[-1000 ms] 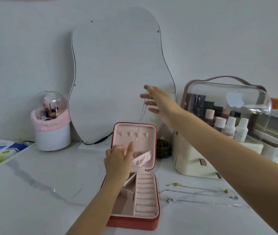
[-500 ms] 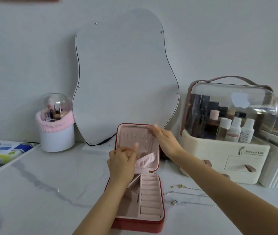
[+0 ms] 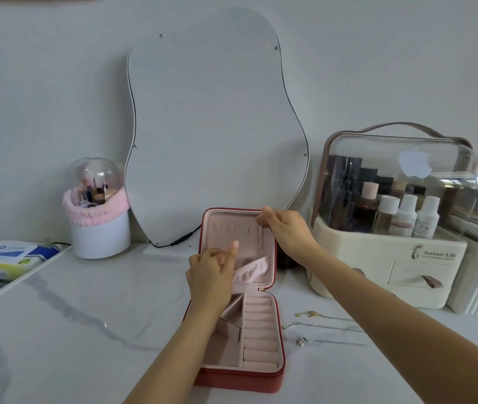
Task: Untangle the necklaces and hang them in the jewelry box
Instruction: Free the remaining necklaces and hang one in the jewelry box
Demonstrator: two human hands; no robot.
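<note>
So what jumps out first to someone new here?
The open red jewelry box at centre, where both hands work at its pink lid: the right hand pinches a thin necklace at the hooks, the left hand holds the pocket. Three more chains lie right of it.

jewelry box [image 3: 240, 377]: matt red shell, soft pink velvety lining | table [image 3: 65, 330]: glossy veined marble | necklace [image 3: 259, 240]: fine shiny metal

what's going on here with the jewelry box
A person is hanging a thin necklace inside the upright lid of an open red jewelry box. The right hand pinches its top near the lid's hooks; the left hand holds the lid's pink pocket. Three more necklaces lie on the marble counter to the right.
</note>
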